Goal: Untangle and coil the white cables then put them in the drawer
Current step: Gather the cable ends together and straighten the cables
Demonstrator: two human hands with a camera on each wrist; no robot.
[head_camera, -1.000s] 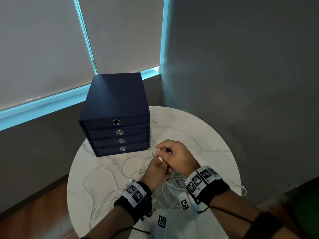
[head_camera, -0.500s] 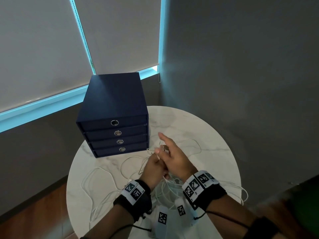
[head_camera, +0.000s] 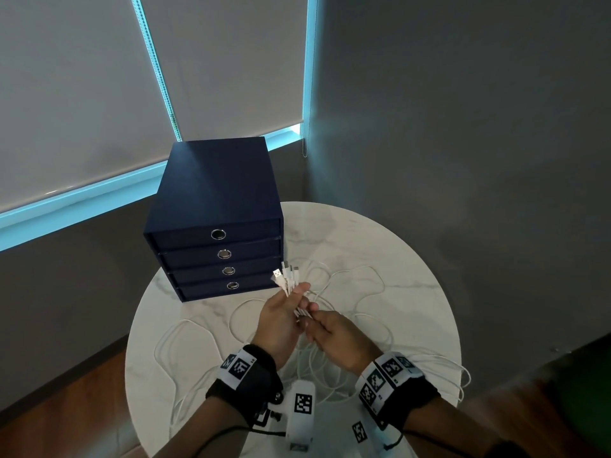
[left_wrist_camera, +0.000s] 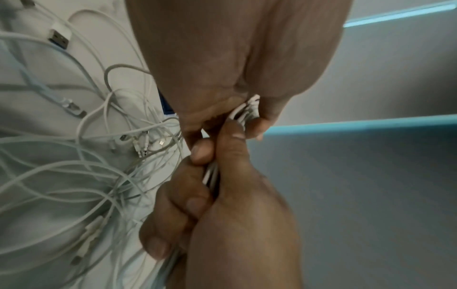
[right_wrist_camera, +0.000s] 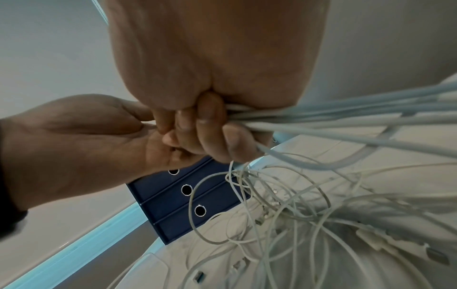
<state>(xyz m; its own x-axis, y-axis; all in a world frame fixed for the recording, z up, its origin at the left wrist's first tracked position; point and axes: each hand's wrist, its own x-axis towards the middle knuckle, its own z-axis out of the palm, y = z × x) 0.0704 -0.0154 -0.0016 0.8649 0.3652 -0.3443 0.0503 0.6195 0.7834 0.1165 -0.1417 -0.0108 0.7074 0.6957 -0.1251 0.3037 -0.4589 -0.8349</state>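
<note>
Above the table [head_camera: 380,246], both hands [head_camera: 281,322] grip white cables [head_camera: 287,279].

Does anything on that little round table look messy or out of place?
Yes: the white cables sprawl in a tangled heap over the marble table, some loops drooping past its edge. Both hands, left hand and right hand, grip one bunch. The navy drawer unit sits shut.
</note>
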